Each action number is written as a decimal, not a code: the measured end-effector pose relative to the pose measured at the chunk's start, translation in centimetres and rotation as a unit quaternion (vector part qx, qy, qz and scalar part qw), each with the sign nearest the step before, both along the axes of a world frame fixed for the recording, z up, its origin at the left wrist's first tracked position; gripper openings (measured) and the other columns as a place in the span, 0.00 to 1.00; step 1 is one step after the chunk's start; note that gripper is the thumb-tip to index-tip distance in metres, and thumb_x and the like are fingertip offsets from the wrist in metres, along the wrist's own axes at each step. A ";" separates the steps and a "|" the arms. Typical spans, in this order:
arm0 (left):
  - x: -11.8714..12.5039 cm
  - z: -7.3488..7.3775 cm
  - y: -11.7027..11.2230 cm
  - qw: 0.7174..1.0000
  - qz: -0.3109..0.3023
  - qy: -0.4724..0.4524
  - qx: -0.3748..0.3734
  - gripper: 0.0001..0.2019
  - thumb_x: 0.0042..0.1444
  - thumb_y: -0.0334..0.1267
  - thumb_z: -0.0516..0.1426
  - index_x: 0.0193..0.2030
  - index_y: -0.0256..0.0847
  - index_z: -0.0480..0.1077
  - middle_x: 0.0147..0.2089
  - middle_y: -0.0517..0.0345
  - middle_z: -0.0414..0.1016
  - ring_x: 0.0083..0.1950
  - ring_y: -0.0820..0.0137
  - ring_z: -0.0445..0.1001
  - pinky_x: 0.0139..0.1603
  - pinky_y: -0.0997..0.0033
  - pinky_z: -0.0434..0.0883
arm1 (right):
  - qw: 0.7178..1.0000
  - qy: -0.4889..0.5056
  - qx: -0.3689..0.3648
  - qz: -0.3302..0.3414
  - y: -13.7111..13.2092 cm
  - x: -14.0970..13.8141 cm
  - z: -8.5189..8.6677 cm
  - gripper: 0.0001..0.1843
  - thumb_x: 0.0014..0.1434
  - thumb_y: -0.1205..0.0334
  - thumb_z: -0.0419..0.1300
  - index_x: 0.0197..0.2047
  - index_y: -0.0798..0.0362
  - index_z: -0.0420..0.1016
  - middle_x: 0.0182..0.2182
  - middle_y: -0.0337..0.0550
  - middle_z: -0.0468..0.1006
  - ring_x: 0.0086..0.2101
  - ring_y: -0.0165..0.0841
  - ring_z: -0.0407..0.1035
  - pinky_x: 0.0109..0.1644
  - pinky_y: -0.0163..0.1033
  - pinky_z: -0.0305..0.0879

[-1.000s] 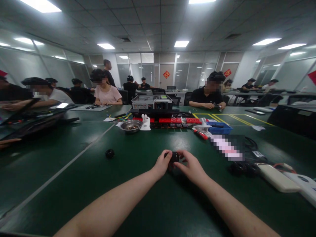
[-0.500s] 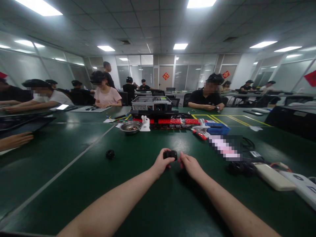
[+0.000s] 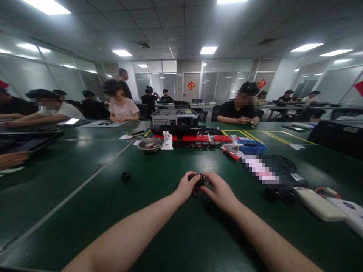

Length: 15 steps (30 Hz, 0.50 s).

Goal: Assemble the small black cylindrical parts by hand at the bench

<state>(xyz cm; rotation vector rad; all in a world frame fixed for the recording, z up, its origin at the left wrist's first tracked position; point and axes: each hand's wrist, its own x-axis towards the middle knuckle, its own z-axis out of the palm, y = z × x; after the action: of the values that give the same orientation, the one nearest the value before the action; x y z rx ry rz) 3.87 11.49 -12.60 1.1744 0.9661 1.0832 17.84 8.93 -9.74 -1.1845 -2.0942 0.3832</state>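
Above the green table, my left hand [image 3: 185, 187] is closed around a small black cylindrical part [image 3: 200, 180]; its exact kind I cannot make out. My right hand [image 3: 219, 190] meets the part's right end, its index finger along the upper edge and its thumb below. The fingers of both hands cover much of the part. A similar round black piece [image 3: 126, 176] lies on the table to the left of my hands.
Ahead stand a metal bowl [image 3: 147, 150] of small pieces, a white stand [image 3: 167, 141], red strips [image 3: 193, 138] and a blue tray [image 3: 256, 150]. A red-handled tool [image 3: 231, 155], cables and a cream-coloured box [image 3: 320, 206] lie to the right. Co-workers sit across the table.
My right hand has moved left from beside the black part onto its right end. The part has turned slightly in my left hand. The view has shifted a little.
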 end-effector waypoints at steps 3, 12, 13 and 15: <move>-0.1 0.2 -0.2 1.000 0.005 -0.012 0.014 0.16 0.44 0.44 0.53 0.38 0.39 0.55 0.26 0.62 0.64 0.18 0.78 0.65 0.14 0.81 0.58 | 0.996 0.049 -0.059 -0.040 0.4 0.2 -0.3 0.19 0.50 0.53 0.52 0.45 0.53 0.62 0.32 0.42 0.69 0.31 0.31 0.64 0.33 0.35 0.60; -0.5 0.4 -1.1 0.996 -0.030 -0.004 0.087 0.19 0.38 0.33 0.56 0.40 0.40 0.57 0.35 0.59 0.61 0.31 0.74 0.65 0.20 0.82 0.62 | 0.979 0.074 -0.186 -0.026 1.0 0.3 -1.3 0.27 0.56 0.46 0.38 0.19 0.55 0.63 0.15 0.37 0.64 0.18 0.27 0.60 0.23 0.32 0.54; -0.4 0.4 -1.1 0.996 -0.034 -0.013 0.081 0.19 0.39 0.35 0.55 0.40 0.40 0.57 0.35 0.58 0.61 0.32 0.74 0.65 0.20 0.81 0.62 | 0.982 0.072 -0.175 -0.022 0.8 0.2 -1.1 0.25 0.56 0.48 0.39 0.20 0.55 0.63 0.16 0.38 0.65 0.19 0.27 0.60 0.24 0.32 0.55; -0.4 0.5 -1.1 0.997 -0.034 -0.034 0.061 0.17 0.43 0.39 0.53 0.41 0.40 0.57 0.36 0.58 0.61 0.33 0.73 0.66 0.21 0.81 0.63 | 0.988 0.057 -0.141 -0.018 0.5 0.1 -0.7 0.19 0.55 0.51 0.44 0.25 0.55 0.66 0.20 0.39 0.68 0.23 0.29 0.62 0.26 0.33 0.56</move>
<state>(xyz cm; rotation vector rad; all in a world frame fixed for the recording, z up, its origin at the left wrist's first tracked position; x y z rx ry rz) 3.46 10.35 -12.12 1.2532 0.8113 1.1322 17.90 9.44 -10.43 -1.3256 -1.9621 0.7312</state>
